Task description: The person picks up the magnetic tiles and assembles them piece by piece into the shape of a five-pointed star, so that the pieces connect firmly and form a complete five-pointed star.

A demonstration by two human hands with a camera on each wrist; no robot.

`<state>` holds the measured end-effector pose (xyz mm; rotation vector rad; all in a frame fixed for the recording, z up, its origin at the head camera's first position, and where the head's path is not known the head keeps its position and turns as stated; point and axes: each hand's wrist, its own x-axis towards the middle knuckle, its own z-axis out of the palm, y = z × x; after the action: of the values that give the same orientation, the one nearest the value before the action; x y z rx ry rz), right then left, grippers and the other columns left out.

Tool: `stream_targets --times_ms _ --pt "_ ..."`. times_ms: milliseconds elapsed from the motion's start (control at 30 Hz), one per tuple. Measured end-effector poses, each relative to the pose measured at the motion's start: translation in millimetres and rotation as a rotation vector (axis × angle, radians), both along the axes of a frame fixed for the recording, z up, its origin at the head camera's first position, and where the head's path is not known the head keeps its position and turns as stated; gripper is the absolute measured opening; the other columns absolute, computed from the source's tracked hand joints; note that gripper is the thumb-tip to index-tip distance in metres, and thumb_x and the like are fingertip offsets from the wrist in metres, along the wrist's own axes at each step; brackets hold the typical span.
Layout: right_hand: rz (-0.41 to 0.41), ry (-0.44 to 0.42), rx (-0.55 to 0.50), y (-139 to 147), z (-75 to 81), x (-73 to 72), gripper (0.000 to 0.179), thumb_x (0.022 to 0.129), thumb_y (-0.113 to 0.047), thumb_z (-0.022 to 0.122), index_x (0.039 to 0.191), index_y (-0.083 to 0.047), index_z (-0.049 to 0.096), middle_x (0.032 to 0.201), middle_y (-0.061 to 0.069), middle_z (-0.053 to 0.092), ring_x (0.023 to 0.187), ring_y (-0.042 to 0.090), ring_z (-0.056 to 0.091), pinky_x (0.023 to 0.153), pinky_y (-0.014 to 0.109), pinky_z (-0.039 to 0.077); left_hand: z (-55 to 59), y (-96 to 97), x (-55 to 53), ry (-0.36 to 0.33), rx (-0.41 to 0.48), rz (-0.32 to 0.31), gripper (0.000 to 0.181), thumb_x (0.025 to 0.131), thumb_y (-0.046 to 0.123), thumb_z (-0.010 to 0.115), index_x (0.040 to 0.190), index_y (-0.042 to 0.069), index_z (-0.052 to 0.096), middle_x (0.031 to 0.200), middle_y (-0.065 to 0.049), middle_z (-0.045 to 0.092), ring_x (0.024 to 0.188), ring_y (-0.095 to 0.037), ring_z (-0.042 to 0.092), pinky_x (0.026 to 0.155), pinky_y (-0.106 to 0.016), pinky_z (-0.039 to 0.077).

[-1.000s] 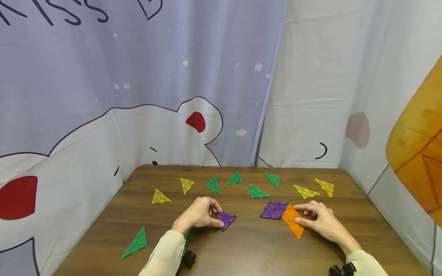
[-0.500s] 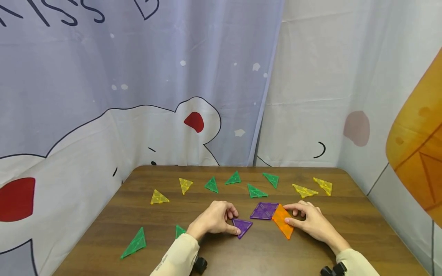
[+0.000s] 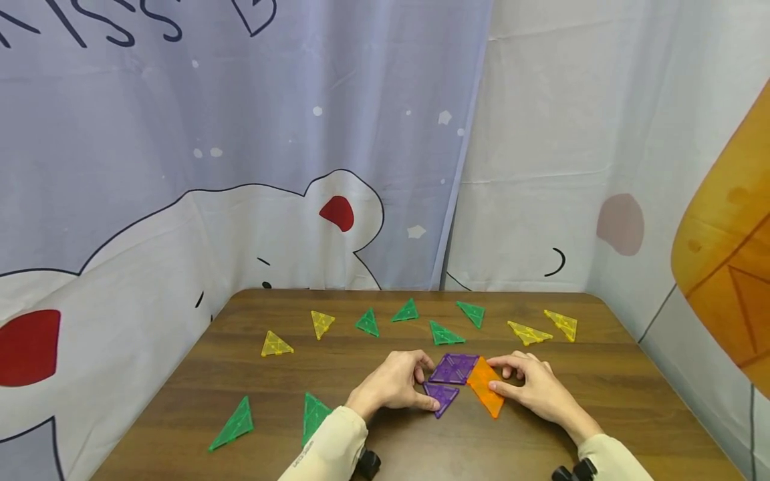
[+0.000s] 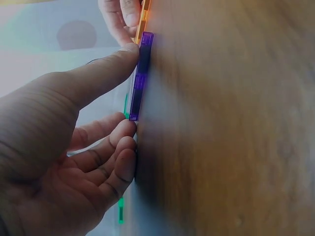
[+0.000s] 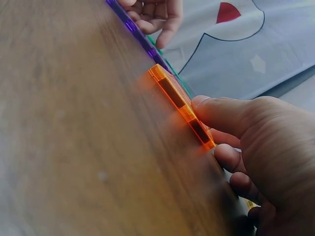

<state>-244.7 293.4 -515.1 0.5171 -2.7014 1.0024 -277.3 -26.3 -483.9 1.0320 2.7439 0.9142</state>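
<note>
My left hand (image 3: 397,384) pinches a purple triangle tile (image 3: 442,397) between thumb and fingertips. It lies flat on the table, its far edge at or almost at the near edge of a purple four-sided patch of tiles (image 3: 454,369). On the right, an orange tile piece (image 3: 486,389) meets that patch's right side. My right hand (image 3: 538,391) holds the orange piece, thumb on its near right edge and a fingertip at its far corner. The left wrist view shows the purple triangle (image 4: 141,76) edge-on, and the right wrist view shows the orange piece (image 5: 182,106) likewise.
Along the back of the wooden table (image 3: 607,374) lie several green triangles (image 3: 446,333) and yellow triangles (image 3: 529,333). Two larger green triangles are at the left, one (image 3: 233,425) lying apart and another (image 3: 314,415) partly behind my left sleeve. A printed curtain (image 3: 289,133) hangs behind the table.
My left hand has slid the purple triangle rightward and slightly nearer, up to the purple patch. The green triangle by my left sleeve shows more. My right hand keeps its hold on the orange piece.
</note>
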Motion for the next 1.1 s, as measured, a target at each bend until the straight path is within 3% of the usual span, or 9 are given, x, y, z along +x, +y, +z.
stream_targets --times_ms 467,800,1100 --pt "0.027 0.002 -0.009 -11 2.4 2.7 0.035 0.084 -0.042 0.079 0.114 -0.027 0.07 0.086 -0.007 0.056 0.079 0.014 0.045 0.076 0.039 0.019 1.1 4.3 -0.4 0.037 -0.028 0.016 0.069 0.064 0.05 0.091 0.118 0.015 0.065 0.085 0.004 0.059 0.069 -0.005 0.05 0.063 -0.02 0.045" --pt "0.032 0.016 -0.008 -11 1.6 2.9 0.035 0.084 -0.042 0.079 0.114 -0.027 0.07 0.086 -0.007 0.057 0.08 0.014 0.046 0.075 0.037 0.019 1.4 3.7 -0.7 0.058 -0.017 -0.033 0.067 0.066 0.05 0.09 0.12 0.018 0.066 0.085 0.002 0.06 0.07 -0.004 0.05 0.064 -0.019 0.044" --pt "0.045 0.066 0.042 -10 -2.4 2.8 0.037 0.081 -0.048 0.079 0.114 -0.034 0.07 0.086 -0.009 0.056 0.079 0.01 0.045 0.073 0.035 0.018 2.7 2.9 0.7 0.035 -0.041 -0.041 0.056 0.076 0.048 0.084 0.122 0.021 0.066 0.088 0.003 0.06 0.074 -0.006 0.05 0.066 -0.021 0.045"
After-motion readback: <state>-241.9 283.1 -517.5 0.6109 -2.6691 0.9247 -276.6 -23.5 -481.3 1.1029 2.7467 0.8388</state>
